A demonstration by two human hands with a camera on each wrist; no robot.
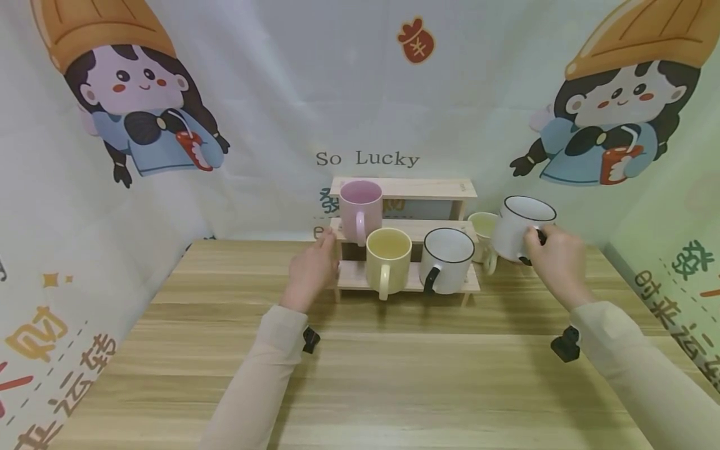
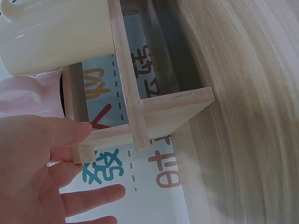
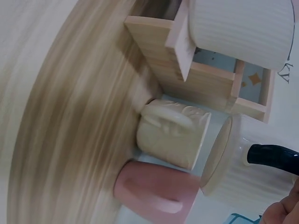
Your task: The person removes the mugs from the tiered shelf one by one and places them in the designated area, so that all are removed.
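My right hand [image 1: 557,253] grips the black handle of a white mug [image 1: 520,228] with a black rim, held up to the right of a three-tier wooden rack [image 1: 413,230]. At the rack's left end, my left hand [image 1: 314,269] pinches the end of the middle board between thumb and fingers; its other fingers are spread in the left wrist view. A pink mug [image 1: 360,215] stands on the middle tier. The bottom tier bears a yellow mug [image 1: 388,259] and a second white mug [image 1: 448,262] with a black handle.
Beside the rack's right end, a cream mug [image 3: 170,135] stands on the wooden table [image 1: 427,375]. Another pink mug [image 3: 156,191] stands beside it, hidden in the head view behind the raised mug. A printed cloth [image 1: 270,106] hangs behind the table.
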